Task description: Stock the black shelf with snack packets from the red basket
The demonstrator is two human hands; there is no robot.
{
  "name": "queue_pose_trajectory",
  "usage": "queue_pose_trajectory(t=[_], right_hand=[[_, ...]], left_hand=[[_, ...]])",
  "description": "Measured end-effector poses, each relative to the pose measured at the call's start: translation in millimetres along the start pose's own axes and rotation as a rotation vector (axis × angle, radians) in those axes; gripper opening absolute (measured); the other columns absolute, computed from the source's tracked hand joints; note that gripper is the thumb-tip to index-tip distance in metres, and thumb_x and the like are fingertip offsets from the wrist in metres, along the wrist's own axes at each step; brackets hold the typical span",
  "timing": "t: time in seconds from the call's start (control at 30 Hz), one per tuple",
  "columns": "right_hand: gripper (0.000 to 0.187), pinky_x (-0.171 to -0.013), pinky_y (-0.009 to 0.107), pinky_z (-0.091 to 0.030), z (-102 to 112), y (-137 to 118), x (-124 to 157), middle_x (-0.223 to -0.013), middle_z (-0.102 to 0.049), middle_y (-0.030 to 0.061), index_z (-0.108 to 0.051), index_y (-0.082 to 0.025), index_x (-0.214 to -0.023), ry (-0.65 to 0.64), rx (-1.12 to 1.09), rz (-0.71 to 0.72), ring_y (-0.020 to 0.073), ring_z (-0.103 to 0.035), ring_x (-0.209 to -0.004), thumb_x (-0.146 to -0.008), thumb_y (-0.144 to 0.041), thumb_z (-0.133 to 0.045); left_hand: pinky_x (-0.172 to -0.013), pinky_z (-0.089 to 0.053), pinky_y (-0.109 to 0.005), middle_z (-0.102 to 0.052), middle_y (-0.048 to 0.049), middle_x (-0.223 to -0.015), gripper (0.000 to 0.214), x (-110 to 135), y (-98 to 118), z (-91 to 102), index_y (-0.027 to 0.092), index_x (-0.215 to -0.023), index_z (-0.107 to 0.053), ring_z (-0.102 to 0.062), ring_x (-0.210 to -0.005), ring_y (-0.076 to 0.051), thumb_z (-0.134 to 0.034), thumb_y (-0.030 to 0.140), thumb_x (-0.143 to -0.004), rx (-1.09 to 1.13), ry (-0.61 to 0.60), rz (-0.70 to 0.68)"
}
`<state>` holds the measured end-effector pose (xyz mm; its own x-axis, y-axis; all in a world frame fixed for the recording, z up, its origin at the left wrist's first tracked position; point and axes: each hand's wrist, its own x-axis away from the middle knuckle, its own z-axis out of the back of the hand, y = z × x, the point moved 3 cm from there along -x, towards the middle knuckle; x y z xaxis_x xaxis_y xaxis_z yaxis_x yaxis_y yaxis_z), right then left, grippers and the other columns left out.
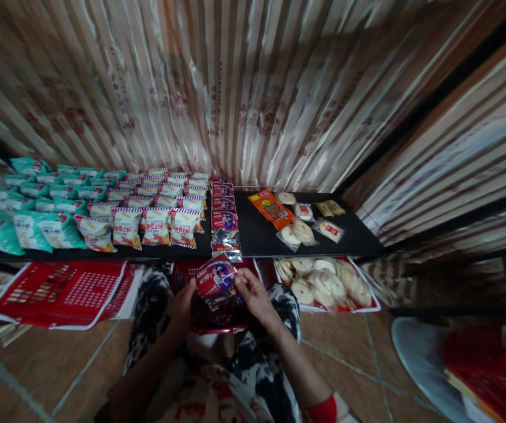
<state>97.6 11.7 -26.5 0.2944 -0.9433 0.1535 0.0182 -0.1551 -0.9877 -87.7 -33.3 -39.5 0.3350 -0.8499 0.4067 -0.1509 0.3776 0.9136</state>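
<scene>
Comprises one red-and-purple packet [215, 277] — pinched by left hand [186, 298] at left edge, right hand [255, 295] at right, equally near both. Sits tilted above red basket [226, 330], near black shelf [255, 238] — with long axis unclear.

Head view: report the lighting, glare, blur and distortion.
Head view: dim light overall, with pale shiny streaks on the striped sheeting; head view: wide-angle stretching toward the edges, where the red item at lower right looks smeared; head view: the packet between left hand and right hand is clearer, but its small print is unreadable.
</scene>
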Motion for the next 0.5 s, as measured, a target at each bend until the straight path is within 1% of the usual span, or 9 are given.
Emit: queue_pose_trajectory(t=[0.1,0.17,0.23,0.3,0.37,0.43,0.5], right_hand=[[0.036,-0.054,0.021,-0.038,0.7,-1.6,1.9,-0.06,-0.042,-0.0074,-0.048,-0.022,-0.081,0.08,-0.046,-0.018,0.0082,-0.044,-0.052,-0.077,-0.057,-0.055],[0.037,-0.051,0.02,-0.037,0.2,-0.9,3.9,-0.06,-0.042,-0.0079,-0.049,-0.022,-0.081,0.089,-0.077,-0.024,0.0074,-0.042,-0.05,-0.076,-0.057,-0.057],[0.037,-0.048,0.019,-0.037,-0.6,0.2,6.9,-0.06,-0.043,-0.008,-0.049,-0.022,-0.082,0.077,-0.104,-0.046,0.0069,-0.04,-0.048,-0.075,-0.057,-0.058],[0.037,-0.046,0.019,-0.036,-1.2,1.3,10.7,-0.059,-0.045,-0.0083,-0.05,-0.022,-0.083,0.059,-0.126,-0.082,0.0063,-0.038,-0.046,-0.074,-0.057,-0.06],[0.038,-0.045,0.018,-0.035,-1.3,2.6,15.0,-0.059,-0.049,-0.0082,-0.052,-0.022,-0.083,0.035,-0.137,-0.11,0.0062,-0.04,-0.046,-0.071,-0.055,-0.063],[0.038,-0.048,0.019,-0.037,0.1,5.1,19.6,-0.06,-0.055,-0.0068,-0.055,-0.021,-0.084,0.022,-0.141,-0.122,0.0077,-0.046,-0.049,-0.067,-0.053,-0.068],[0.039,-0.054,0.022,-0.042,4.6,8.9,24.5,-0.066,-0.061,-0.0044,-0.059,-0.021,-0.087,0.056,-0.136,-0.117,0.011,-0.053,-0.056,-0.065,-0.051,-0.07]], left_hand=[[-0.09,-0.046,-0.036,-0.07,-0.0092,-0.099,0.044,5.8,11.0,-8.2,0.014,-0.088,-0.066,-0.059,-0.102,-0.027,-0.054,0.055,-0.074,0.082,-0.148,-0.085],[-0.086,-0.048,-0.032,-0.07,-0.0082,-0.099,0.044,7.1,14.6,-14.3,0.015,-0.093,-0.065,-0.062,-0.096,-0.024,-0.06,0.053,-0.072,0.095,-0.228,-0.118],[-0.081,-0.05,-0.031,-0.07,-0.0072,-0.094,0.045,6.5,12.9,-20.0,0.015,-0.096,-0.063,-0.063,-0.088,-0.022,-0.063,0.051,-0.07,0.092,-0.285,-0.113],[-0.075,-0.051,-0.031,-0.07,-0.0057,-0.086,0.044,4.4,6.8,-24.5,0.015,-0.094,-0.062,-0.064,-0.078,-0.02,-0.061,0.052,-0.071,0.081,-0.309,-0.115],[-0.069,-0.05,-0.029,-0.069,-0.0044,-0.08,0.04,1.8,-1.3,-28.4,0.015,-0.088,-0.062,-0.062,-0.072,-0.018,-0.058,0.052,-0.073,0.037,-0.29,-0.139],[-0.066,-0.049,-0.027,-0.068,-0.0039,-0.078,0.037,0.1,-9.0,-34.1,0.015,-0.084,-0.061,-0.061,-0.071,-0.017,-0.055,0.05,-0.075,-0.022,-0.271,-0.166],[-0.066,-0.049,-0.027,-0.067,-0.0041,-0.079,0.035,0.1,-14.6,-43.6,0.015,-0.085,-0.061,-0.06,-0.071,-0.017,-0.053,0.048,-0.077,-0.055,-0.291,-0.177]])
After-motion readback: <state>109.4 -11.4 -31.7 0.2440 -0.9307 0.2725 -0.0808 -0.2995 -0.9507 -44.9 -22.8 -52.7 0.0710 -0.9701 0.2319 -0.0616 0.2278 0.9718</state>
